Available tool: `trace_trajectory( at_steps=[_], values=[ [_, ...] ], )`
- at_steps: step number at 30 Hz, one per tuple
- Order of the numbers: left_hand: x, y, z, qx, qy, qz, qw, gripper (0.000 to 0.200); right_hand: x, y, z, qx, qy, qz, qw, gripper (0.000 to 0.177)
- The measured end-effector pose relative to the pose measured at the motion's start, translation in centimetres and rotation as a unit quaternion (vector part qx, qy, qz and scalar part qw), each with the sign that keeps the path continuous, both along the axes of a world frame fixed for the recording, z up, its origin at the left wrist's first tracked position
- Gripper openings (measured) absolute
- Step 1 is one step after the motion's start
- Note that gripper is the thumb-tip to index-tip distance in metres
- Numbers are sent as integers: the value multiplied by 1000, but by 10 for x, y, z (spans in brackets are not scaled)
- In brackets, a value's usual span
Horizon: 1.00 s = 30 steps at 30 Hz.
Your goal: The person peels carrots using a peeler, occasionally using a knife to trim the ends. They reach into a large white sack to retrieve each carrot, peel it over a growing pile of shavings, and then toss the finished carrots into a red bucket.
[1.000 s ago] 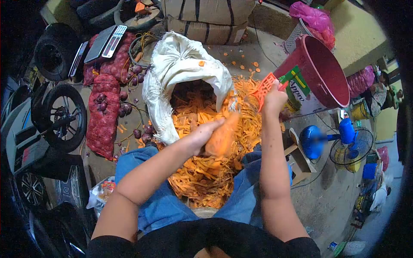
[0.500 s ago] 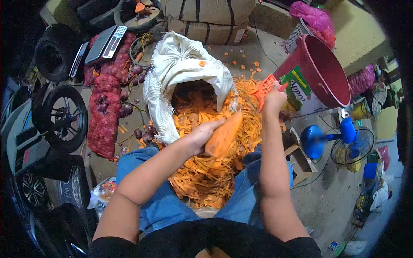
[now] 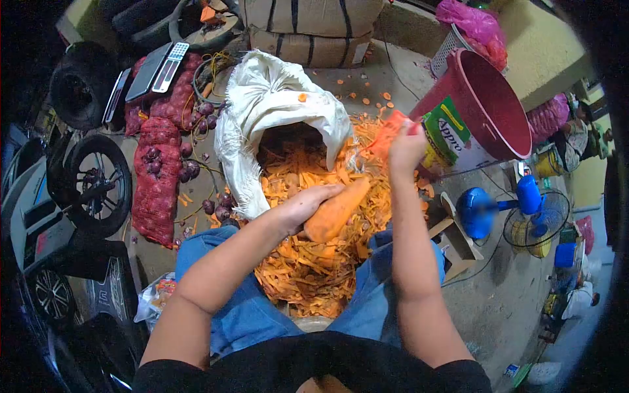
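Observation:
My left hand point(image 3: 304, 206) is wrapped around a large peeled carrot point(image 3: 337, 209), its thick end toward me and its tip pointing up to the right. In my right hand point(image 3: 407, 152) is an orange-red plastic peeler point(image 3: 386, 134), blurred by motion, held apart from the carrot at the upper right. Below both hands lies a big heap of orange peelings point(image 3: 314, 272) between my knees. A white woven sack point(image 3: 252, 124) opens toward me behind the heap, with more peelings and carrot pieces inside its mouth.
A dark red bucket point(image 3: 452, 98) leans at the right beside my right hand. Red net bags of onions point(image 3: 156, 196) lie on the left, near a scale point(image 3: 154, 72) and wheels point(image 3: 98, 173). A blue fan point(image 3: 475, 213) and a cardboard box point(image 3: 455, 236) stand at right.
My right hand has shifted slightly left with the peeler, which has turned and blurred. The carrot in my left hand has moved a little down and left.

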<state>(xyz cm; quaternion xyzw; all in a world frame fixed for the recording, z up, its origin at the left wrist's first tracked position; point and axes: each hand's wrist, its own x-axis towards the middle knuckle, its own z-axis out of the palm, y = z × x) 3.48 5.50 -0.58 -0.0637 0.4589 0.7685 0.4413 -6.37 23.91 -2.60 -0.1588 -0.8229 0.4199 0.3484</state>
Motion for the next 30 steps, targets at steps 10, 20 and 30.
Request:
trace_trajectory(
  at_steps=[10,20,30],
  values=[
    [-19,-6,-7,27,-66,118,990,36,70,-80,36,-14,7,278,961,18],
    [-1,-4,8,37,-30,-7,999,38,4,14,21,-171,-37,-38,984,25],
    [-15,2,-5,-36,9,114,993,34,56,-73,23,40,14,210,977,21]
  ],
)
